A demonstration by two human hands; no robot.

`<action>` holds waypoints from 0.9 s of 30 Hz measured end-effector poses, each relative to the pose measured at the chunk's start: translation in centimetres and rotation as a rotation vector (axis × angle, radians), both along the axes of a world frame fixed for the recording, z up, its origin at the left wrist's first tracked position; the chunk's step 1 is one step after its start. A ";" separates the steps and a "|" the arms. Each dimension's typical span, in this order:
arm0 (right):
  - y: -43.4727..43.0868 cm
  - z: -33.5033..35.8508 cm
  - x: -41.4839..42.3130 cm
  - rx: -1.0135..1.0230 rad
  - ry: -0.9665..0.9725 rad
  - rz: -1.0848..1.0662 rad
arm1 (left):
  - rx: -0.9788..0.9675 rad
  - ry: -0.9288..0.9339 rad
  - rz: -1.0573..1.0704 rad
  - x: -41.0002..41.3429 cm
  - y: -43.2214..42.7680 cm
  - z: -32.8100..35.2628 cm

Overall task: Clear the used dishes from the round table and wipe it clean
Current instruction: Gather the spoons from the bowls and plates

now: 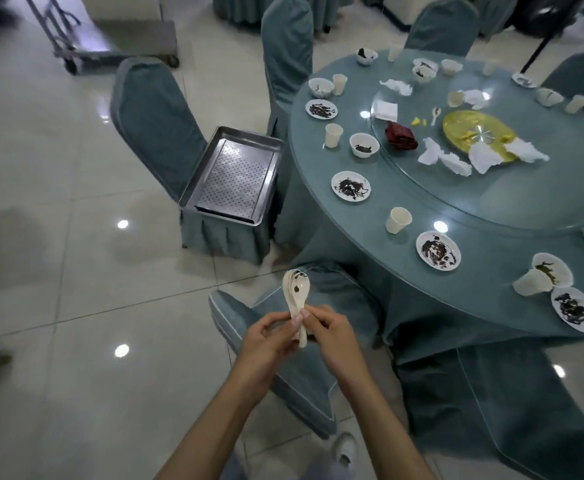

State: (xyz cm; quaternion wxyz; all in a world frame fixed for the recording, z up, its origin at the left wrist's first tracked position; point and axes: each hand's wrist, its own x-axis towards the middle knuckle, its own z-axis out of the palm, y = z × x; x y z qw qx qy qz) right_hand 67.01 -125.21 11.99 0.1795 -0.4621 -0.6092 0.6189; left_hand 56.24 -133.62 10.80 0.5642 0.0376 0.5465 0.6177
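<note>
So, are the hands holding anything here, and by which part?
A nested stack of white spoons, held by the handles: the left hand and the right hand both pinch the handle end, bowls pointing up.

Head-worn view, angled down (wide-angle), round table (pixel 352 220) right

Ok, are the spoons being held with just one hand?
No, the left hand and the right hand both grip the handles of the stacked spoons.
</note>
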 end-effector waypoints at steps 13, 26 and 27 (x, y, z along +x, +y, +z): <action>-3.7 0.4 -21.4 -0.419 0.174 -0.070 | 0.000 -0.058 -0.059 -21.5 -5.3 0.2; 7.1 -4.4 -37.4 -0.276 0.082 -0.160 | -0.103 0.209 -0.237 -38.6 5.7 -2.4; 8.1 -4.5 -38.3 -0.268 0.079 -0.165 | -0.114 0.239 -0.263 -39.9 7.0 -2.4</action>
